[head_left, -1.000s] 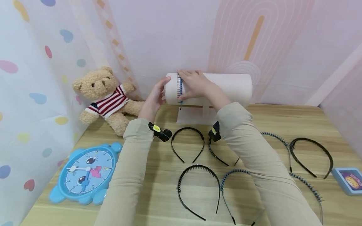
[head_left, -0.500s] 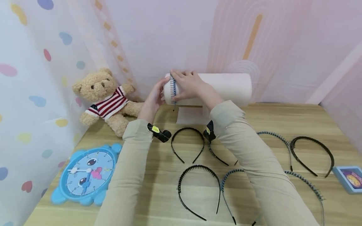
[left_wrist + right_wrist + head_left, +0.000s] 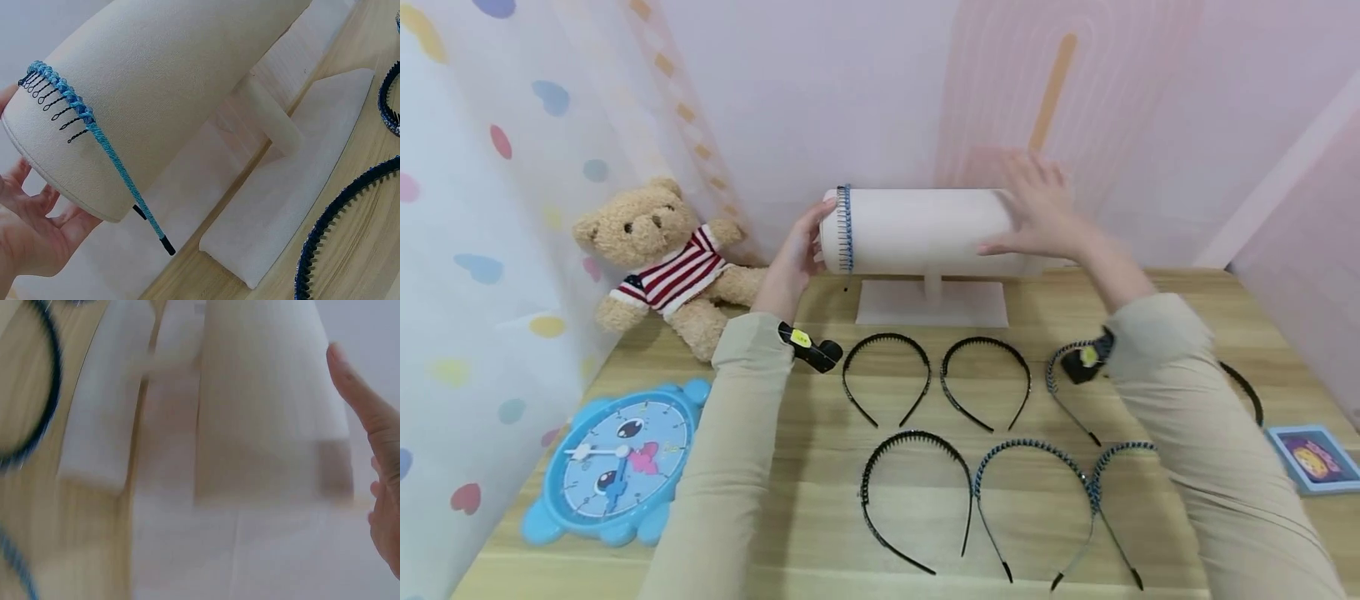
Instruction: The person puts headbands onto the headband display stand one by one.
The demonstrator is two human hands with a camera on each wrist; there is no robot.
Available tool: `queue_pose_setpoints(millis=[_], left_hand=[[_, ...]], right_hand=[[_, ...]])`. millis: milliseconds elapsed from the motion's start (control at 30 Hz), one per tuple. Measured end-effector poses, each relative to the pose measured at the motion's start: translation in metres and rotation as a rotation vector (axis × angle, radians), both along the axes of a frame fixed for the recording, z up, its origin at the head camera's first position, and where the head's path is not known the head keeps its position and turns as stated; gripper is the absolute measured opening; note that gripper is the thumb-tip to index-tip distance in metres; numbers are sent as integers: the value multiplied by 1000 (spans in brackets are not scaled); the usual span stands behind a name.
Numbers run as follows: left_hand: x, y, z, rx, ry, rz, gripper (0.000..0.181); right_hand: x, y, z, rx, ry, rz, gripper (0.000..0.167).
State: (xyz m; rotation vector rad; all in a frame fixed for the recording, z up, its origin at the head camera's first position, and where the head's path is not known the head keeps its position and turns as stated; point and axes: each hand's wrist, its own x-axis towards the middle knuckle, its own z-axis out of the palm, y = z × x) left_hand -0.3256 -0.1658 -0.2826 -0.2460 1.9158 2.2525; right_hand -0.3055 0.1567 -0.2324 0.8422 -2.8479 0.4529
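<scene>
A white padded headband display stand [image 3: 917, 225] lies as a horizontal roll on a post and flat base. Around its left end sits a blue braided headband [image 3: 848, 229] with black wire teeth. My left hand [image 3: 796, 254] holds the roll's left end, fingers bent against the end face, as the left wrist view also shows the hand [image 3: 44, 231]. Above the roll's right part my right hand [image 3: 1045, 208] is spread and holds nothing. In the blurred right wrist view, that hand [image 3: 381, 444] is beside the roll [image 3: 269, 406]; contact there is unclear.
Several black headbands [image 3: 913, 435] and blue-black headbands [image 3: 1033, 444] lie in two rows before the stand. At left are a teddy bear [image 3: 677, 279] and a blue toy clock [image 3: 617, 462]. A small framed picture [image 3: 1315, 458] lies far right. A curtain rises behind the table.
The blue headband has slid left along the roll to its left end. My right hand has let go of it and moved right, fingers spread. My left hand stays at the roll's end.
</scene>
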Motion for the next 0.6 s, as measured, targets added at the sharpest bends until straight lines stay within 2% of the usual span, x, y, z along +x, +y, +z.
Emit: queue_pose_setpoints(millis=[67, 167, 233, 367, 467, 600], left_hand=[[-1, -2, 1, 7, 1, 0, 52], [-2, -3, 3, 19, 9, -6, 52], [-3, -3, 4, 23, 15, -11, 49], [-3, -5, 4, 20, 16, -2, 41], [-2, -6, 4, 23, 12, 10, 40], [-3, -8, 3, 27, 13, 10, 39]], right_hand=[[6, 32, -7, -78, -48, -42, 122], [19, 81, -20, -133, -187, -109, 120], [29, 112, -32, -122, -285, -151, 114], [46, 160, -63, -20, -445, -214, 98], [57, 185, -85, 65, -481, -235, 87], [70, 208, -103, 116, -499, -254, 73]])
